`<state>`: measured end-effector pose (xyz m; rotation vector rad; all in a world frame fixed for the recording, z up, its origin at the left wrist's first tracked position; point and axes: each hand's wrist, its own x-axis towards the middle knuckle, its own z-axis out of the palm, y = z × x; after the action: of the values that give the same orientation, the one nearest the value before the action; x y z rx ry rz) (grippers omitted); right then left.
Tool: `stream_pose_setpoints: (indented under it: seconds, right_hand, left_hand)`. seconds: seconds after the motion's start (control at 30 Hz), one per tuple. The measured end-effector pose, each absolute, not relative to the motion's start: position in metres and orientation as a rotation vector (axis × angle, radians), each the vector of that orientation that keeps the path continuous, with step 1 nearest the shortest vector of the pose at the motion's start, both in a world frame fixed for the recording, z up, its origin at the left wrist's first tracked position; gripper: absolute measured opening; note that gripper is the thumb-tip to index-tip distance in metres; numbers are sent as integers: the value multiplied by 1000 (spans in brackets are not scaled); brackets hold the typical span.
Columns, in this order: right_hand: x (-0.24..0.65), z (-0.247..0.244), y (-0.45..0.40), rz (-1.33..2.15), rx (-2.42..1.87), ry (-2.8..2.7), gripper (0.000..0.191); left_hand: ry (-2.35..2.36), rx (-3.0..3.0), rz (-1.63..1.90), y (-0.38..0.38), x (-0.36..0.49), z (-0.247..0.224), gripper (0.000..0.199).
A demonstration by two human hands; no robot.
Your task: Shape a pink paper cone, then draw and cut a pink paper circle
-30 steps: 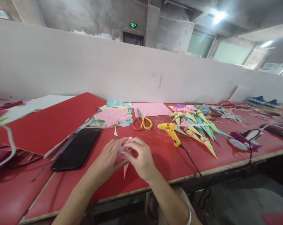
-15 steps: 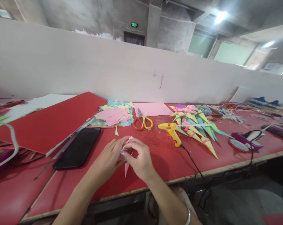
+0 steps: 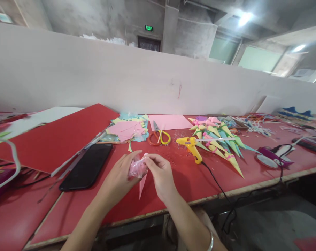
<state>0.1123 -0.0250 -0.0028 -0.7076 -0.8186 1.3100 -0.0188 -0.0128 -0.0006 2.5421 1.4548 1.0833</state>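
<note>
My left hand (image 3: 122, 172) is wrapped round a crinkled clear plastic bag (image 3: 137, 168) with something pink inside. The fingers of my right hand (image 3: 160, 174) pinch the bag's upper right edge. Below and between the hands a pink paper cone (image 3: 142, 184) points down toward the table's front edge; which fingers bear it is hidden. A small pink piece (image 3: 145, 154) shows just above the bag. Beyond the hands lie red-and-yellow-handled scissors (image 3: 160, 137), and to their right a yellow glue gun (image 3: 191, 146) rests on the red table (image 3: 173, 188).
A black phone (image 3: 87, 167) lies left of my hands, beside a large red sheet (image 3: 55, 139). Pink, yellow and blue paper pieces (image 3: 126, 129) are piled behind. Several finished-looking paper cones (image 3: 232, 162) lie right, near the glue gun's cord (image 3: 217, 183).
The plastic bag now shows more fully between my hands. My right hand has shifted slightly right, and its fingers have moved to the bag's upper edge.
</note>
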Motion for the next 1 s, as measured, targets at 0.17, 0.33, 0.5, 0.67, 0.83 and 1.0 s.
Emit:
stream_pose_setpoints:
  seconds: [0.17,0.33,0.5,0.67,0.83,1.0]
  right_hand:
    - [118,-4,-19,1356,-628,-702,13]
    - [119,-6,-20,1346,-652,-776,16]
    - [116,-5,-23,1264,-756,-926,14]
    - [117,-3,-27,915,-832,-1286,19]
    - [120,-4,-30,682,-911,-1432,13]
    - [120,-5,-28,772,-910,-1363,8]
  left_hand:
    - [1555,2551,1089,-10,-24,-1,50]
    - [1495,2567,1047,-10,-23,-6,47]
    - [1422,2596,1057,-11,-21,-6,43]
    - [1360,2604,1044,-11,-21,-6,42]
    - [1346,2627,1021,-14,-19,-5,39]
    - [1389,2605,998,-15,-18,-3,38]
